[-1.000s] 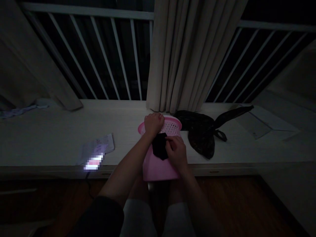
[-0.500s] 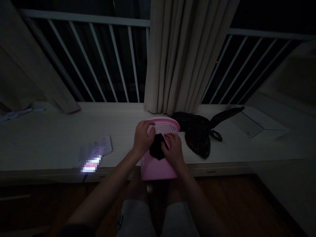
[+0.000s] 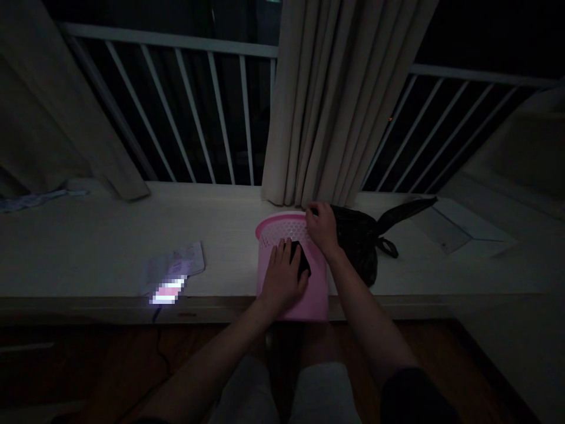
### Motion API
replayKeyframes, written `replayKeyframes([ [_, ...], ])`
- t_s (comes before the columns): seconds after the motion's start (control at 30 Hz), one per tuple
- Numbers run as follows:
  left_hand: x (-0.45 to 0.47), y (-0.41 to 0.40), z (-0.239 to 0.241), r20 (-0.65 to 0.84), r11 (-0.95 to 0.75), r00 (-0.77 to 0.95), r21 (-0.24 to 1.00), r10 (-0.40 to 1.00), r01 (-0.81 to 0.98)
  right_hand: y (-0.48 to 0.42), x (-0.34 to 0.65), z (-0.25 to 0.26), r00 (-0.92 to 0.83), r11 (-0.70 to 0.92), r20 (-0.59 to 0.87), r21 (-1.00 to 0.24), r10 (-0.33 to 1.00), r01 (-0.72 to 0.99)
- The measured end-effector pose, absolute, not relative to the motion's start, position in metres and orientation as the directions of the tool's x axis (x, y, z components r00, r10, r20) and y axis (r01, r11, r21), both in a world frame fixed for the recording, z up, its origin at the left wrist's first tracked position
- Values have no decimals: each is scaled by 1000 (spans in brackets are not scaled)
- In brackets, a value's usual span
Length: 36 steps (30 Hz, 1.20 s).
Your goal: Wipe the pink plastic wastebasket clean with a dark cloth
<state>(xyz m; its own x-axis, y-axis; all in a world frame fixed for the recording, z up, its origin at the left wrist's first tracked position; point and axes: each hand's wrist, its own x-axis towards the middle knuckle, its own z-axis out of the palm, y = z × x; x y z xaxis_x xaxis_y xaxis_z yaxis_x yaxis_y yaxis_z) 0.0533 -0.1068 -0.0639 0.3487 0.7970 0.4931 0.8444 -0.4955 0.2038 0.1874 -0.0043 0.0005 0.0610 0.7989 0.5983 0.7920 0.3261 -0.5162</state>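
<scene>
A pink bin (image 3: 315, 297) with a honeycomb band below its rim is in front of me, at the ledge's front edge, its rim at the far end. Against its near side is a flat black piece (image 3: 303, 266) with angular edges; its material is too dark to tell. My left hand (image 3: 285, 274) lies over this black piece, fingers stretched out flat, hiding part of it. At the rim's right side, my right hand (image 3: 322, 227) has its fingers curled over the edge, gripping the bin.
Behind my right hand, a black plastic bag (image 3: 359, 235) rests on the white ledge (image 3: 225, 235). A pale box-like object (image 3: 459, 229) is farther right. Papers (image 3: 192, 259) and a blurred bright screen (image 3: 168, 290) with a cable lie left. Curtains (image 3: 304, 118) and railings stand behind.
My right hand has moved from the black piece up to the bin's rim. My left hand has come down from the rim onto the black piece. The view has shifted slightly.
</scene>
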Motion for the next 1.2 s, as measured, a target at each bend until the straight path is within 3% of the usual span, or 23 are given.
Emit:
replayKeyframes([
  [0.1, 55, -107, -61, 506, -524, 388, 154, 770, 838, 15, 175, 11, -41, 215, 402, -399, 915, 891],
  [0.2, 55, -107, -59, 501, -586, 460, 123, 733, 801, 20, 162, 12, -16, 93, 256, -290, 967, 952],
  [0.4, 62, -108, -57, 460, -650, 515, 200, 723, 734, 15, 159, 7, 109, -29, 295, -263, 949, 964],
  [0.7, 45, -89, -79, 461, -405, 189, 429, 867, 808, 15, 167, 5, 153, -69, 305, -267, 940, 961],
  [0.83, 45, -89, -82, 486, -396, 155, 444, 860, 804, 15, 168, 5, 173, -89, 285, -284, 943, 955],
  [0.93, 55, -101, -70, 505, -493, 276, 368, 818, 789, 15, 167, 5, 175, -91, 280, -289, 944, 953],
  [1.07, 76, -119, -51, 439, -713, 584, 226, 683, 664, 15, 163, 5, 146, -62, 292, -278, 945, 959],
  [1.2, 85, -124, -45, 413, -746, 637, 191, 650, 638, 16, 163, 3, 126, -44, 295, -271, 947, 962],
])
